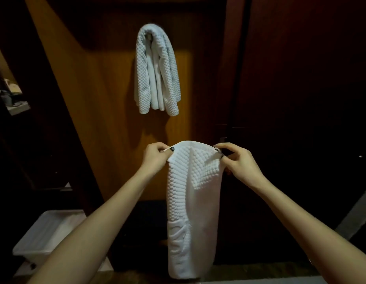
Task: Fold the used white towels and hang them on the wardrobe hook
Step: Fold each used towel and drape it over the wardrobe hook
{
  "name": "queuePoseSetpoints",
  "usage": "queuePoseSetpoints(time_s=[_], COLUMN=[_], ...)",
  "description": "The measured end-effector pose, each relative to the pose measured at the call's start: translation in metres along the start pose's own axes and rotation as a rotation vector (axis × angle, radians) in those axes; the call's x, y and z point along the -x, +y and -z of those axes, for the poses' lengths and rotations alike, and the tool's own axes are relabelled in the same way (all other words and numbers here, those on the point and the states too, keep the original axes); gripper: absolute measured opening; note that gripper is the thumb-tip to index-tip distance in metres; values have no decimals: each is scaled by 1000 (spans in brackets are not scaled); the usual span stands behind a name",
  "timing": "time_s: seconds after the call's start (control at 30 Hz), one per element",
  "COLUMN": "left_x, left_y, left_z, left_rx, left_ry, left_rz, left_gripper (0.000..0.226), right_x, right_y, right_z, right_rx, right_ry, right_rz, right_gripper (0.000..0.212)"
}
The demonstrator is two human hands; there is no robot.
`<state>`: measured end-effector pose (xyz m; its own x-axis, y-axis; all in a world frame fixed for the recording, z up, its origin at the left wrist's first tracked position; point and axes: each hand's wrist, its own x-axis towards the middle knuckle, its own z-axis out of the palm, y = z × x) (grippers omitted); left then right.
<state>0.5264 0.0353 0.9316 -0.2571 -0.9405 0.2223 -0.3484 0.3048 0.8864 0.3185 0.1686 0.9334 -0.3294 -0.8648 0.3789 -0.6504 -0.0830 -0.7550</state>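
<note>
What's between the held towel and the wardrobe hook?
Nothing visible in the gap above the held towel, pinched by left hand and right hand. But a hung towel covers the hook, which is hidden.

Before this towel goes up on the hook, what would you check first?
1. Left hand pinches the top left corner of the held towel: ok.
2. Right hand pinches the top right corner: ok.
3. Held towel is folded into a narrow strip and hangs straight down: ok.
4. Room on the hook: the hanging towel is draped over it and hides it: cannot tell.
5. Way upward: only bare wardrobe panel shows between the two towels: ok.
6. Held towel's bottom edge clear of the floor: cannot tell.
</note>
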Motion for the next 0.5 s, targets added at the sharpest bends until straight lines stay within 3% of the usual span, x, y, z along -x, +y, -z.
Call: queuePoseSetpoints(time_s=[0.1, 0.2, 0.3, 0.5], left_x=[5, 12, 13, 23], left_y=[4, 10, 14, 15], left_z=[-8, -10, -5, -2], left_rx=[120, 235, 303, 481], left_ry=[-89, -188, -248, -364], left_rz=[-21, -42, -47, 29], left_gripper=[15, 13, 7, 5], right_x=[3, 0, 0, 1], right_y=[-16, -25, -30, -47], right_z=[-10, -14, -11, -5], right_rx=[-103, -103, -107, 79], right_ry=[-70, -245, -443, -324], right_rz=[-12, -25, -17, 238], right_gripper=[29, 13, 30, 11])
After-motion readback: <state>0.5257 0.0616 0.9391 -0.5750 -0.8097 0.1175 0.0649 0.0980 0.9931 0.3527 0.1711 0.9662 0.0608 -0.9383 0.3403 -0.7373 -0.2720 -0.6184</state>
